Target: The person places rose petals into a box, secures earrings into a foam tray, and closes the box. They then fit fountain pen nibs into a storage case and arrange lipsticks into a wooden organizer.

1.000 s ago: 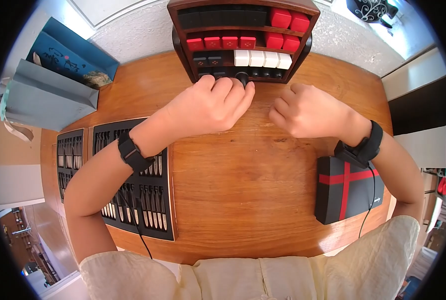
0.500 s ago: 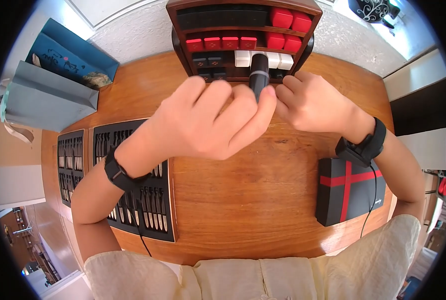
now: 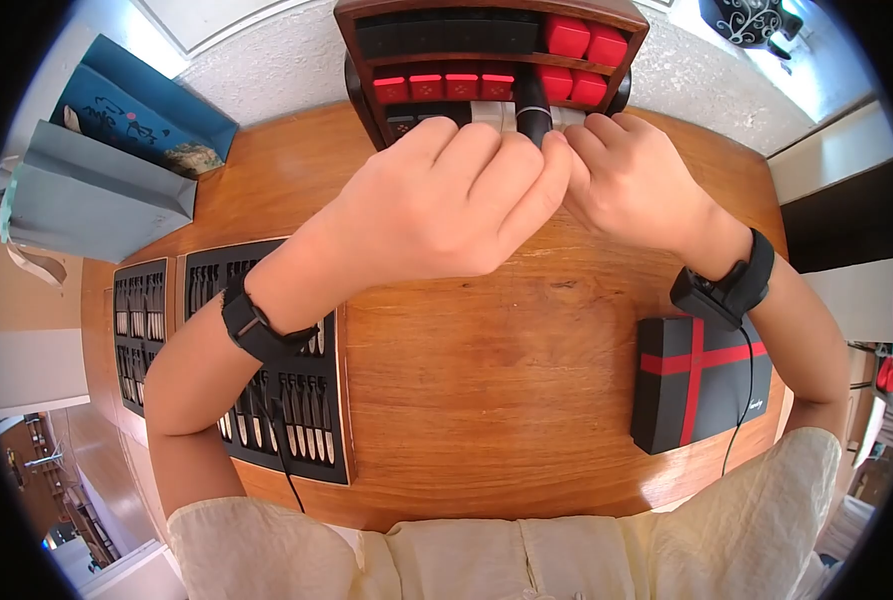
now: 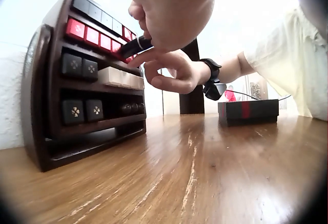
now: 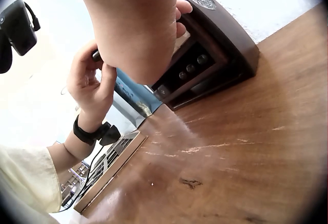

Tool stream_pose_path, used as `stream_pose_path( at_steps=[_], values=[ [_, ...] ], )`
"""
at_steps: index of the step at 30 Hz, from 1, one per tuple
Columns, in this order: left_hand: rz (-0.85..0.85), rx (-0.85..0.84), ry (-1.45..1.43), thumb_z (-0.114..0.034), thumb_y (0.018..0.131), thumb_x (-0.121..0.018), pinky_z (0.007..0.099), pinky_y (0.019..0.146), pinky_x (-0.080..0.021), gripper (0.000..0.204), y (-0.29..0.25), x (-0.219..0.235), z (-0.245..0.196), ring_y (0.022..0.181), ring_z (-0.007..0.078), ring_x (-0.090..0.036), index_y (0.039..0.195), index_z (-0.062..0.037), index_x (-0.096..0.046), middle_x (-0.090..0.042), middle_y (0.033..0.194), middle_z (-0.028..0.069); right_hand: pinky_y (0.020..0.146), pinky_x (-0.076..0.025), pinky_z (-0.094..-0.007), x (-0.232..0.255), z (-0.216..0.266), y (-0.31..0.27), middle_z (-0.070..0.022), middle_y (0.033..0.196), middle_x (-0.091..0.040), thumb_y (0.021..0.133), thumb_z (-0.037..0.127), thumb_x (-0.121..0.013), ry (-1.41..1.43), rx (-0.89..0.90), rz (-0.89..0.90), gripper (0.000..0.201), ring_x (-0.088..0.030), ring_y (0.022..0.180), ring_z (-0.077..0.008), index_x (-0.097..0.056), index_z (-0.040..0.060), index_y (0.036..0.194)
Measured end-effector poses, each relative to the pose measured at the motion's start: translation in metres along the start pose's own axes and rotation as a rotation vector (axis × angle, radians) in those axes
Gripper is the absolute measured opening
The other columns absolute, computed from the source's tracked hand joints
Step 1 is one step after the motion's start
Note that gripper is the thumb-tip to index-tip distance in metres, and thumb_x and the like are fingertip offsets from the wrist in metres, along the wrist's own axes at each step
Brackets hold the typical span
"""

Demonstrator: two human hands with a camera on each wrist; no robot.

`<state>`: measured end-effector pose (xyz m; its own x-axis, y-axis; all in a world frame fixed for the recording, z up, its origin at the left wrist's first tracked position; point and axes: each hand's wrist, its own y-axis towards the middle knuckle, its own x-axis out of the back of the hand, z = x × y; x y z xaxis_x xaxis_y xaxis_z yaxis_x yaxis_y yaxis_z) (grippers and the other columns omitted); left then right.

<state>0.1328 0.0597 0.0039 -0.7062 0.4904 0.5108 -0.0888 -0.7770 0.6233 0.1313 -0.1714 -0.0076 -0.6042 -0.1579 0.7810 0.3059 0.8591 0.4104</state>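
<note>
My left hand grips a black tube with a thin silver band, which points toward the shelf. From the side, in the left wrist view, the tube slants down to the red boxes. Close beside it is my right hand, its thumb side near the left thumb. One right finger reaches under the tube toward the white boxes, while the others bend loosely with nothing visible in them. The dark wooden shelf holds black, red and white boxes, the white ones partly hidden by the hands in the head view.
Flat cases of dark-handled, silver-ended pieces lie at left under the left forearm. A black box with red ribbon sits at right below the right wrist. Blue and grey paper bags stand at the back left. Cables hang from both wrist cameras.
My left hand has raised the black tube from low at the shelf, drawn it back and to the right, then moved it forward again. The right hand has shifted slightly up toward the shelf.
</note>
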Motion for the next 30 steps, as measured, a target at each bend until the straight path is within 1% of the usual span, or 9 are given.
stream_pose_path(
  at_steps=[6,9,12,14,18,21,23,26,30],
  values=[
    [0.008,-0.001,0.012,-0.003,0.072,-0.068,0.0238,0.050,-0.039,0.036,-0.001,0.003,-0.001,0.058,0.0146,-0.047,0.108,0.0017,-0.067,-0.052,0.076,0.0045,0.051,-0.045,-0.0290,-0.003,0.000,0.000,-0.0006,0.068,-0.051,0.077,0.012,-0.059,-0.009,-0.065,0.059,0.036,-0.055,0.062,-0.0157,-0.061,0.0012,0.111],
    [-0.001,-0.049,-0.028,-0.003,0.075,-0.068,0.0243,0.048,-0.034,0.032,-0.012,0.015,-0.003,0.056,0.0137,-0.044,0.106,-0.0003,-0.066,-0.049,0.073,0.0022,0.051,-0.045,-0.0286,0.000,0.003,0.002,-0.0006,0.067,-0.051,0.077,0.012,-0.060,-0.008,-0.081,0.055,0.036,-0.056,0.062,-0.0151,-0.060,0.0012,0.111],
    [0.066,-0.125,-0.034,-0.004,0.078,-0.068,0.0248,0.047,-0.029,0.027,-0.023,0.027,-0.004,0.055,0.0125,-0.041,0.105,-0.0032,-0.065,-0.044,0.070,-0.0002,0.051,-0.045,-0.0281,0.001,0.005,0.003,-0.0008,0.067,-0.052,0.076,0.012,-0.060,-0.015,-0.085,0.042,0.036,-0.056,0.061,-0.0149,-0.060,0.0013,0.111],
    [0.113,-0.118,-0.023,-0.004,0.081,-0.066,0.0254,0.048,-0.026,0.025,-0.032,0.029,-0.004,0.054,0.0121,-0.039,0.106,-0.0051,-0.064,-0.041,0.069,-0.0014,0.052,-0.045,-0.0274,0.000,0.005,0.002,-0.0009,0.067,-0.052,0.075,0.013,-0.060,-0.028,-0.041,0.034,0.036,-0.056,0.061,-0.0152,-0.060,0.0014,0.110],
    [0.148,-0.111,-0.003,-0.004,0.080,-0.066,0.0252,0.048,-0.027,0.026,-0.040,0.030,-0.001,0.054,0.0120,-0.039,0.106,-0.0049,-0.064,-0.041,0.069,-0.0015,0.052,-0.045,-0.0270,0.000,0.007,0.000,-0.0006,0.067,-0.052,0.075,0.013,-0.060,0.007,0.012,0.045,0.039,-0.056,0.061,-0.0155,-0.060,0.0016,0.112],
    [0.155,-0.100,0.025,-0.004,0.079,-0.066,0.0253,0.048,-0.027,0.027,-0.042,0.026,0.003,0.055,0.0117,-0.039,0.106,-0.0048,-0.064,-0.041,0.069,-0.0017,0.051,-0.045,-0.0268,0.001,0.010,0.002,-0.0009,0.067,-0.052,0.074,0.013,-0.060,0.018,0.035,0.098,0.048,-0.055,0.061,-0.0158,-0.059,0.0012,0.121],
    [0.161,-0.103,0.029,-0.005,0.079,-0.067,0.0250,0.048,-0.028,0.027,-0.042,0.023,0.006,0.056,0.0114,-0.041,0.106,-0.0044,-0.064,-0.041,0.070,-0.0013,0.052,-0.044,-0.0300,-0.002,0.011,0.003,-0.0012,0.065,-0.043,0.069,0.010,-0.065,0.024,-0.012,0.093,0.068,-0.049,0.058,-0.0168,-0.053,-0.0007,0.135],
    [0.152,-0.090,0.004,-0.005,0.078,-0.067,0.0246,0.048,-0.031,0.027,-0.045,0.017,0.007,0.057,0.0114,-0.042,0.105,-0.0035,-0.064,-0.041,0.071,-0.0008,0.051,-0.043,-0.0295,-0.003,0.013,0.005,-0.0008,0.064,-0.040,0.069,0.009,-0.064,-0.060,-0.045,0.159,0.073,-0.048,0.057,-0.0158,-0.050,0.0007,0.141],
    [0.159,-0.091,-0.017,-0.005,0.078,-0.067,0.0243,0.048,-0.033,0.026,-0.045,0.015,0.004,0.057,0.0115,-0.042,0.104,-0.0026,-0.064,-0.041,0.071,-0.0005,0.051,-0.042,-0.0291,-0.006,0.014,0.003,-0.0007,0.064,-0.040,0.069,0.008,-0.062,-0.049,-0.049,0.154,0.076,-0.047,0.057,-0.0153,-0.047,0.0007,0.143]
  ],
)
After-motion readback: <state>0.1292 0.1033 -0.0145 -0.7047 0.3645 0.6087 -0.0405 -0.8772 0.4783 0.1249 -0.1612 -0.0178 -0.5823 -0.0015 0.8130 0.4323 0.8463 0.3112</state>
